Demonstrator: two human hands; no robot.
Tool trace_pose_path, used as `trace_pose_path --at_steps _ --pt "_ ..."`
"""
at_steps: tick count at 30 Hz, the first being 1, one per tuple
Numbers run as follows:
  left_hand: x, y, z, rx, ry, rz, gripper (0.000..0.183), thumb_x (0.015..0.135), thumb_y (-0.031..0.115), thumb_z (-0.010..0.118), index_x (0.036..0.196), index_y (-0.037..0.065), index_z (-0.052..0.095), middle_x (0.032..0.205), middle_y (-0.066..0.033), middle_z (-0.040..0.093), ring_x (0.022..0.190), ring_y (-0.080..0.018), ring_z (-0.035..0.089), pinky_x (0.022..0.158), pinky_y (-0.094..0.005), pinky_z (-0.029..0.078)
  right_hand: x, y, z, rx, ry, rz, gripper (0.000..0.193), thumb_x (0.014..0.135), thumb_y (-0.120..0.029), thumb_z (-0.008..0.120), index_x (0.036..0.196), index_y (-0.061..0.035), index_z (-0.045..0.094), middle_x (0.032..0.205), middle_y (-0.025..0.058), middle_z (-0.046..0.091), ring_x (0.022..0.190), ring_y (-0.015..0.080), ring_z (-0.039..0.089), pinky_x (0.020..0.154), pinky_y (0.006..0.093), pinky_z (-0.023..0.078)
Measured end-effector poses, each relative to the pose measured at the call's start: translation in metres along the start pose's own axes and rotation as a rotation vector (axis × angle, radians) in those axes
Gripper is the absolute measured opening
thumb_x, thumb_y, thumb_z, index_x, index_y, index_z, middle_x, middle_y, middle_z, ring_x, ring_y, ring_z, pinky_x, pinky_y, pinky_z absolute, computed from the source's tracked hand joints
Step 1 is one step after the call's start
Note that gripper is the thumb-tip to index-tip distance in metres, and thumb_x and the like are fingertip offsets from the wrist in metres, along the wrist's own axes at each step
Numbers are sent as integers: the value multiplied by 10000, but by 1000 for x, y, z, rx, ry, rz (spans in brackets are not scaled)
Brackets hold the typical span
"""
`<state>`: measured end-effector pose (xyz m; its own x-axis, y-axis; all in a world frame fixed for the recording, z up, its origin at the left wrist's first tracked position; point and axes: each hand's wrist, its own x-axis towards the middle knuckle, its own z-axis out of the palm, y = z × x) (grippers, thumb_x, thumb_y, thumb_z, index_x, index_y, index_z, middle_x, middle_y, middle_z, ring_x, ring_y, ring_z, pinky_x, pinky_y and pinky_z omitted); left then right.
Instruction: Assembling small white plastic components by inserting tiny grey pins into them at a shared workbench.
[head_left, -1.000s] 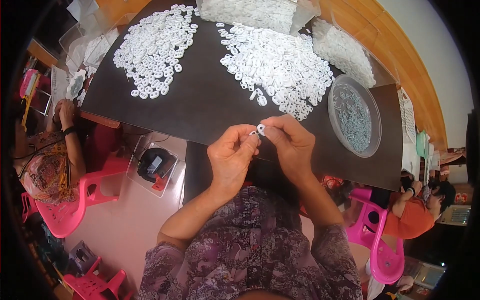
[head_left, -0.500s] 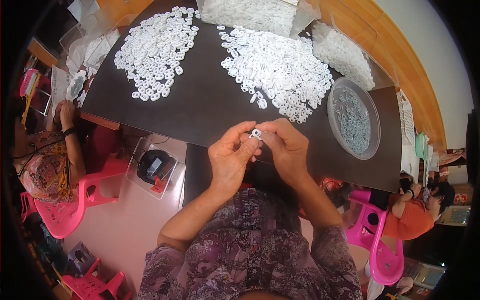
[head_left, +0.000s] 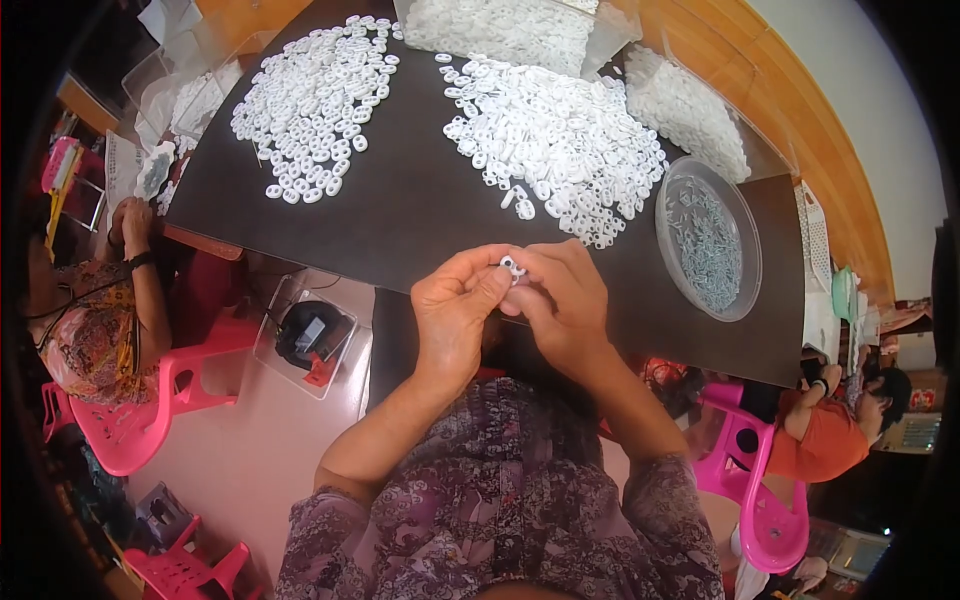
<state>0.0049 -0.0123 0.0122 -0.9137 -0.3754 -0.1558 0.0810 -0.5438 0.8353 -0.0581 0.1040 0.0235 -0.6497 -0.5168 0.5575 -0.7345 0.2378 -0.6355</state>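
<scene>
White plastic piece (head_left: pixel 515 268) pinched by left hand (head_left: pixel 447 312) and right hand (head_left: pixel 572 298), seemingly unfinished; beyond hands, leftward white ovals (head_left: pixel 315 110) perhaps done, rightward white heap (head_left: pixel 555 125) remaining.

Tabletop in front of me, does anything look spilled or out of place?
Nothing odd stands out. A few white pieces lie loose at the near edge of the right pile; the metal bits sit in their round tray.

The dark table (head_left: pixel 400 215) bears a heap of white oval pieces (head_left: pixel 315 105) on its left, a larger white heap (head_left: pixel 560 140) further right, a round clear tray (head_left: pixel 752 264) beside that, and clear bins (head_left: pixel 615 38) behind
</scene>
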Motion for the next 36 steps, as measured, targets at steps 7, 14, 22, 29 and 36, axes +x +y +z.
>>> trace_pose_path --at_steps 7,14,22,29,36 --pt "-4 -4 -2 -1 -27 68 238 870 45 598 1082 -63 606 832 -70 644 686 -100 579 644 -209 481 -1 4 3 -62 63 -130 309 665 39 638 973 12 624 873 111 592 706 258 523 599 337 438" --pt "-3 -1 -8 187 -56 190 228 878 22 582 1096 -35 620 844 -36 574 710 -74 526 624 -192 432 -3 3 3 -4 62 -69 303 682 66 644 980 17 641 894 126 632 711 232 554 614 304 452" --pt "-5 3 -10 200 -93 251 219 877 7 575 1088 -25 622 846 -34 560 705 -69 521 625 -187 435 -7 -6 5 154 51 145 262 750 69 622 1006 10 633 839 64 581 700 119 542 611 236 432" --pt "-3 1 -13 258 -97 334 219 874 29 589 1086 -16 623 819 -28 553 694 -72 518 615 -190 434 -6 -11 8 189 67 117 253 750 68 625 997 10 632 800 48 557 675 107 520 600 222 413" --pt "-2 -8 -14 253 -54 442 190 878 53 595 1045 -29 627 776 -20 536 659 -72 506 591 -194 424 -2 -15 11 170 104 53 248 736 68 633 979 16 634 759 55 554 642 124 514 574 231 403"
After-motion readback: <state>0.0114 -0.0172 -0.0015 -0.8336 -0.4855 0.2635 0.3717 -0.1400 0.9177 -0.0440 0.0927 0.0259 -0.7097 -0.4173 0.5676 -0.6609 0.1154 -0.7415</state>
